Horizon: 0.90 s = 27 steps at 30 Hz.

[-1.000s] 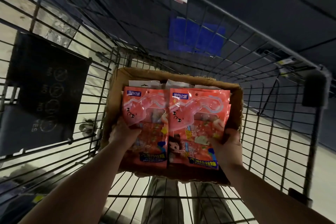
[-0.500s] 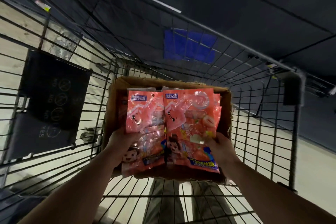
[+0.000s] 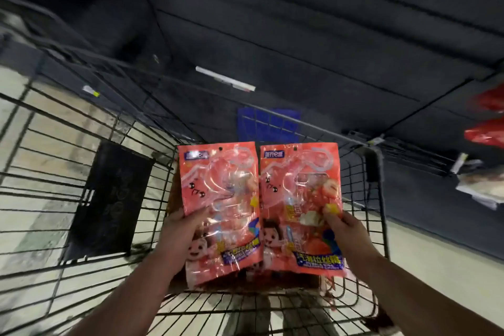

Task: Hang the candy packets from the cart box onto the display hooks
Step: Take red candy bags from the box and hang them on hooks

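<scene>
Two stacks of pink candy packets are held up side by side over the wire cart. My left hand point(image 3: 181, 232) grips the left stack of candy packets point(image 3: 221, 199) at its lower left edge, thumb on the front. The right stack of candy packets point(image 3: 300, 199) is gripped by my right hand point(image 3: 345, 234) along its right edge. The cardboard box point(image 3: 272, 282) is almost hidden behind the packets, only a dark strip showing below them. Display hooks with red packets point(image 3: 485, 131) hang at the far right, blurred.
The wire cart point(image 3: 41, 199) surrounds my arms, with a black sign panel point(image 3: 109, 204) on its left side. A dark shelf unit fills the top of the view, with a white price strip point(image 3: 225, 82). A blue patch point(image 3: 267, 125) sits behind the cart's far rim.
Both hands have lifted the packets up out of the box. The view has swung to the right, bringing hanging red packets into sight at the far right.
</scene>
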Motion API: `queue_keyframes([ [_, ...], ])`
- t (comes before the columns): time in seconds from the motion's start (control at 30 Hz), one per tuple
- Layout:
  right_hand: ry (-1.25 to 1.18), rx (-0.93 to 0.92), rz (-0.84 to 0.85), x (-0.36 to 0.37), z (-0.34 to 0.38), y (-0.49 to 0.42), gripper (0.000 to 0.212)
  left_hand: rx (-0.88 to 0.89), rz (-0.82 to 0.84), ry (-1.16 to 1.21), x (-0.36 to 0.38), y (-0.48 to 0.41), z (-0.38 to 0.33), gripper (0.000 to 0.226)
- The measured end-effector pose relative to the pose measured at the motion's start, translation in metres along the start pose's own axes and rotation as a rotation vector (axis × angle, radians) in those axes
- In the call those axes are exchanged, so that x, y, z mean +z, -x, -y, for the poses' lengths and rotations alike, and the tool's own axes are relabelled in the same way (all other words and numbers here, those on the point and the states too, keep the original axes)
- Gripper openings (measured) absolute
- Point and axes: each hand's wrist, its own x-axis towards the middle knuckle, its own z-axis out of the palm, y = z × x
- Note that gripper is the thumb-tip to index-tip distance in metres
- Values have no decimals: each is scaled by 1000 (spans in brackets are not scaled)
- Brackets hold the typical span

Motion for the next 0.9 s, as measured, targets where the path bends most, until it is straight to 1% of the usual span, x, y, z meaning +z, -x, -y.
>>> queue_keyframes([
  [0.13,-61,-51,-48,-17,17,27,17,115,-8,0,18,26,-27,15],
  [0.17,-77,-60,-69,-24,20,34,19,144,0,9,24,32,-33,11],
  [0.27,-113,-76,-114,-52,27,56,29,191,50,39,42,55,-47,17],
  [0.37,-160,-126,-155,-86,29,77,28,232,126,27,61,75,-55,14],
  [0.5,-234,-186,-235,-136,17,109,27,306,201,-64,99,103,-61,12],
  [0.6,-283,-209,-301,-179,-5,131,30,362,260,-105,136,131,-59,18],
  [0.73,-359,-255,-403,-246,-46,162,24,423,364,-154,195,186,-42,10],
  [0.83,-403,-291,-442,-300,-81,190,23,454,441,-191,240,236,-19,10],
  [0.9,-429,-317,-467,-335,-102,211,23,486,482,-199,268,268,-3,6],
])
